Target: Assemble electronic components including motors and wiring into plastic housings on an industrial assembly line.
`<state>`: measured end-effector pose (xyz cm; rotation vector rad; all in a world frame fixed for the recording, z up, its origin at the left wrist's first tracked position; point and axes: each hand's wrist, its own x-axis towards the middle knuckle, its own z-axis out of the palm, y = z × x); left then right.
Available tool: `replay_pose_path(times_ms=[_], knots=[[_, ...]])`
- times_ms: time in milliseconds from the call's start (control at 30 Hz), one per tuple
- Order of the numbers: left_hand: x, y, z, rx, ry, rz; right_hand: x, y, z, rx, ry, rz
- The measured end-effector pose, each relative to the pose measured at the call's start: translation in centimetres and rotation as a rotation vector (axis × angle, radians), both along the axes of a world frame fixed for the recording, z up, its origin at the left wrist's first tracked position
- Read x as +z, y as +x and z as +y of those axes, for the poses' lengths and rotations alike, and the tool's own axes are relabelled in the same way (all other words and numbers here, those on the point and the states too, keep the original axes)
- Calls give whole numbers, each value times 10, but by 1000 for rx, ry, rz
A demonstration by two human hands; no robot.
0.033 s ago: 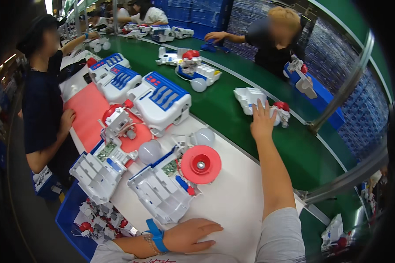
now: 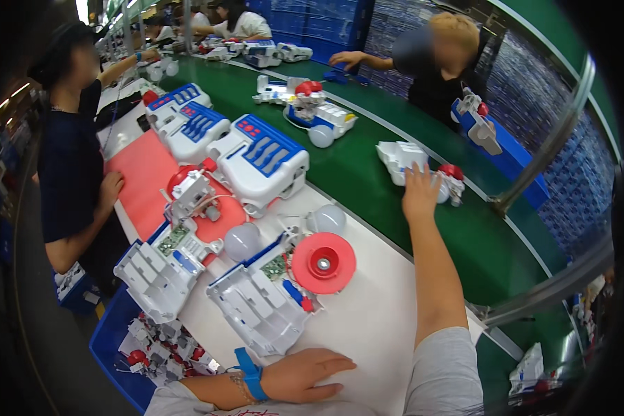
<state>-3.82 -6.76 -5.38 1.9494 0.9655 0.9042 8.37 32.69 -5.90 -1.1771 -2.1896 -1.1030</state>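
A: Where is the right hand (image 2: pixel 421 194)?

B: Out over the green belt (image 2: pixel 478 270) on the right, its fingers lying at the near right edge of a white shell piece (image 2: pixel 397 157). A red rounded part (image 2: pixel 452 170) is just right of the fingers.

A: Is it clamped on that piece?

B: I cannot tell. The fingers look spread, but the underside of the hand is hidden.

A: And the left hand (image 2: pixel 301 374)?

B: It lies on the near part of the white worktop (image 2: pixel 378 308), thumb and fingers apart, holding nothing. A blue band (image 2: pixel 249 374) circles the wrist.

A: What is closest to it?

B: An open shell (image 2: pixel 256 312), just beyond it, hollow side up. A red disc (image 2: pixel 324 262) is at its far right, with a pale globe (image 2: pixel 328 219) farther off.

A: Anything left of there?

B: A second open shell (image 2: pixel 156 277), and a blue bin (image 2: pixel 107 347) of loose parts by the worktop's left edge. Farther away, three blue-and-white housings (image 2: pixel 195 126) stand in a row beside the belt.

A: Other people?

B: A co-worker (image 2: pixel 69 166) in dark clothes stands on the left, one hand near a red sheet (image 2: pixel 140 182); another co-worker (image 2: pixel 426 73) is across the belt, far right.
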Motion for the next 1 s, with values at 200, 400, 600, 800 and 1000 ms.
replay_pose_path(times_ms=[200, 400, 600, 800, 1000], knots=[[-2, -3, -6, 11, -43, -48, 13, 18, 0, -53, -156, 34], [6, -7, -8, 39, -20, -8, 39, 95, -60, 257, -244, 321], [-1, -1, -3, 218, 80, 13, 27, 159, -170, 431, -403, 583], [-31, 2, -4, 352, -287, -591, 6, 168, -286, 313, -1003, 825], [-11, 3, -2, 277, -470, -857, 12, 186, -333, 756, -939, 375]])
